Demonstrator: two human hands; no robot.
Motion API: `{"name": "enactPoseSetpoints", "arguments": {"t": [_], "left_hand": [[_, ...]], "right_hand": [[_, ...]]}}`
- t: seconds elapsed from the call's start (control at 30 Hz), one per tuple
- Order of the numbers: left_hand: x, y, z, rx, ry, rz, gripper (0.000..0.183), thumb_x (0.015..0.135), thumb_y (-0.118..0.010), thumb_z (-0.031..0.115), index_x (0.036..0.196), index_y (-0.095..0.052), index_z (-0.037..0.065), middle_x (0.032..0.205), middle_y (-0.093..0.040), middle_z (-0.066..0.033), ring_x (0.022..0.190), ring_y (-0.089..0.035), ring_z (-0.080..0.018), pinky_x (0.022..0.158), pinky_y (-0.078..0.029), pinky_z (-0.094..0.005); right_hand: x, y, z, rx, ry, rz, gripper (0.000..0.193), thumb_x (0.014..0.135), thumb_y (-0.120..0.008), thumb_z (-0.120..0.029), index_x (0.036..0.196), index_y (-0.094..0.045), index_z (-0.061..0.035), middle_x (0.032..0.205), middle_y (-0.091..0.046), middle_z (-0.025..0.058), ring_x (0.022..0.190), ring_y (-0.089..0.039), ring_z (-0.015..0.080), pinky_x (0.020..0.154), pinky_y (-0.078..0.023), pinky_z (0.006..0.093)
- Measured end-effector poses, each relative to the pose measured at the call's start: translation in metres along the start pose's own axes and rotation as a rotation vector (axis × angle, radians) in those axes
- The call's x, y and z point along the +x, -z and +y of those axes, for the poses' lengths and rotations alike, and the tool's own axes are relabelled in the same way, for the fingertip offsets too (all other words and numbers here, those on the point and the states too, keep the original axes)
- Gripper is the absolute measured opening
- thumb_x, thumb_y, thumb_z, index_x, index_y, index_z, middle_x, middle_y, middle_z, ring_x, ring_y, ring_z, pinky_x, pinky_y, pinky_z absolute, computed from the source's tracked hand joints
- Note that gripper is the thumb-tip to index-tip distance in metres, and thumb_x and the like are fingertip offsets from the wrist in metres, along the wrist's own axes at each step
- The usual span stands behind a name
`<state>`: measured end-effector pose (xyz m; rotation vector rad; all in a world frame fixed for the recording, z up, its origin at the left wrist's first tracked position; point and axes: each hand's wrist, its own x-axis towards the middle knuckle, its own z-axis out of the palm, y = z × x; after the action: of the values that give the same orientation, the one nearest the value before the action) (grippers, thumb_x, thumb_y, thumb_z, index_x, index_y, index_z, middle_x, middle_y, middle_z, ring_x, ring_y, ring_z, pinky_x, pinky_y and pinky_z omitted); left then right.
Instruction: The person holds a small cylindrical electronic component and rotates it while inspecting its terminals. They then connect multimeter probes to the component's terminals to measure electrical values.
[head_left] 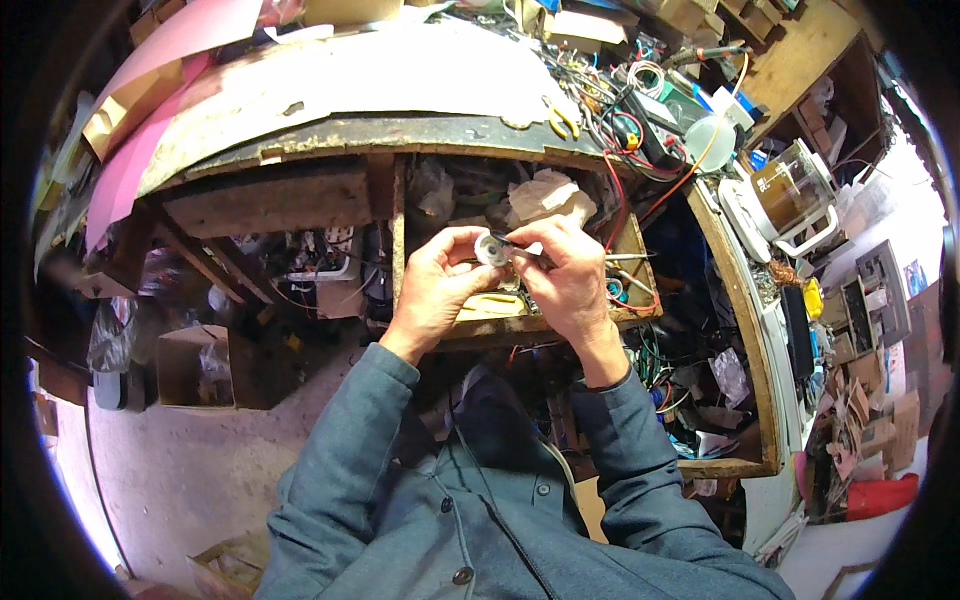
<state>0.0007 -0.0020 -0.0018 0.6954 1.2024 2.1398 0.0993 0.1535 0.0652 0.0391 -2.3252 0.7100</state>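
My left hand point(437, 285) holds a small round white part point(491, 249) between thumb and fingertips, in front of my chest. My right hand point(566, 275) grips a thin metal tool point(612, 257), tweezers or a slim driver, whose dark tip touches the round part; its shaft sticks out to the right. Both hands hover over an open wooden drawer point(545, 322) with wires and small bits inside. My forearms wear blue-grey jacket sleeves.
A worn workbench top point(350, 90) curves across the back, with yellow-handled pliers point(562, 118), tangled wires and a white round lid point(708, 140). A glass coffee pot point(790, 190) stands on the right shelf. A cardboard box point(190, 365) sits on the floor at left.
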Motion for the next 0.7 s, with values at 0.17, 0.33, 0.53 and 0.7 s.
{"name": "enactPoseSetpoints", "arguments": {"t": [0.17, 0.33, 0.53, 0.7], "left_hand": [[0.0003, -0.0016, -0.0014, 0.091, 0.005, 0.023, 0.044, 0.094, -0.080, 0.000, 0.134, -0.063, -0.002, 0.124, -0.073, -0.0134, 0.113, -0.072, -0.0181, 0.102, -0.060, -0.0325], [0.0003, -0.0016, -0.0038, 0.136, -0.006, 0.036, 0.044, 0.094, -0.081, 0.001, 0.133, -0.063, -0.003, 0.123, -0.073, -0.0132, 0.112, -0.072, -0.0177, 0.102, -0.059, -0.0318], [0.0007, -0.0005, -0.0059, 0.116, -0.019, 0.035, 0.044, 0.094, -0.081, 0.001, 0.133, -0.063, -0.003, 0.123, -0.073, -0.0129, 0.113, -0.072, -0.0176, 0.103, -0.059, -0.0313], [0.0002, -0.0012, -0.0045, 0.102, -0.008, 0.036, 0.044, 0.095, -0.080, 0.001, 0.134, -0.062, -0.003, 0.123, -0.073, -0.0130, 0.113, -0.072, -0.0177, 0.103, -0.059, -0.0315]], "right_hand": [[-0.0009, -0.0001, -0.0023, -0.021, -0.106, -0.058, 0.022, 0.081, -0.080, 0.000, 0.102, -0.077, -0.0032, 0.089, -0.071, 0.0114, 0.081, -0.072, 0.0269, 0.073, -0.057, 0.0370], [-0.0016, -0.0005, -0.0033, -0.022, -0.098, -0.037, 0.022, 0.080, -0.081, -0.003, 0.102, -0.078, -0.0030, 0.091, -0.073, 0.0125, 0.082, -0.073, 0.0265, 0.073, -0.058, 0.0367], [-0.0008, -0.0014, -0.0043, -0.034, -0.125, -0.059, 0.020, 0.080, -0.081, -0.002, 0.100, -0.077, -0.0029, 0.091, -0.074, 0.0127, 0.083, -0.073, 0.0268, 0.074, -0.058, 0.0364], [-0.0009, -0.0022, -0.0021, -0.047, -0.101, -0.066, 0.021, 0.080, -0.081, -0.003, 0.101, -0.078, -0.0033, 0.091, -0.074, 0.0126, 0.082, -0.073, 0.0268, 0.075, -0.058, 0.0362]]}}
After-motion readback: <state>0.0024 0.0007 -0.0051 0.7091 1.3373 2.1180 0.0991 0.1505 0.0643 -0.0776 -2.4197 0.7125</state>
